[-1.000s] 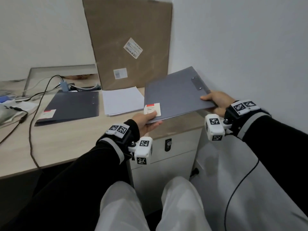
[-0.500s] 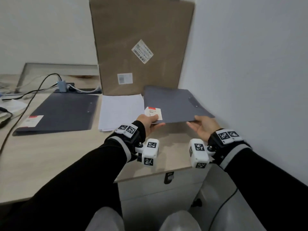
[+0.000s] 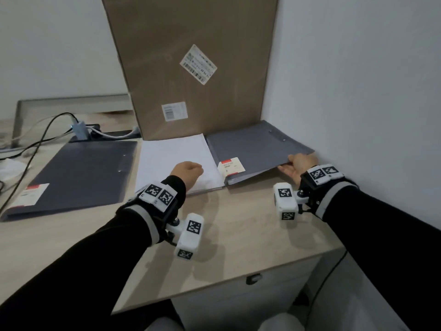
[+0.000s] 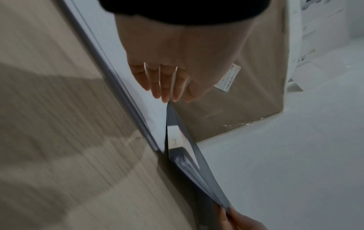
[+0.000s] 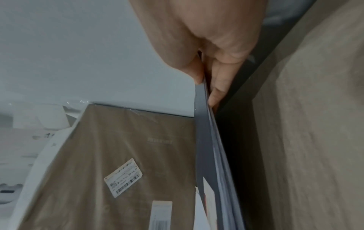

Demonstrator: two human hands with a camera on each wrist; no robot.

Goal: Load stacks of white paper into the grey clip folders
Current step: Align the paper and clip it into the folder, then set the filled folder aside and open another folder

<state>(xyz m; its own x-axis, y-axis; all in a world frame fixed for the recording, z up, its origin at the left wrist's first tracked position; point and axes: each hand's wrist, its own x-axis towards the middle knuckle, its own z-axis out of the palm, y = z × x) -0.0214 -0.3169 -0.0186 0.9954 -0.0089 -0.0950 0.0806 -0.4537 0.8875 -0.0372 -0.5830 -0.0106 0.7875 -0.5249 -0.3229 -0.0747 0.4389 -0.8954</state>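
Note:
A grey clip folder (image 3: 257, 151) with a red-and-white label lies on the desk in the corner by the right wall, its near right corner raised a little. My right hand (image 3: 298, 163) pinches that corner, thumb on top and fingers underneath (image 5: 216, 87), on the folder's edge (image 5: 204, 140). A stack of white paper (image 3: 174, 161) lies just left of the folder. My left hand (image 3: 188, 170) hovers over the stack's near right part with relaxed fingers (image 4: 165, 87) and holds nothing. Its fingertips are close to the folder's left edge (image 4: 189, 163).
A second, darker folder (image 3: 78, 173) lies flat at the left of the desk (image 3: 238, 223). A tall cardboard box (image 3: 195, 68) leans against the back wall behind paper and folder. Cables (image 3: 35, 139) and an adapter sit at the back left.
Both hands carried the folder from mid-air down onto the desk beside the paper. My left hand let go of its label corner and moved over the paper stack.

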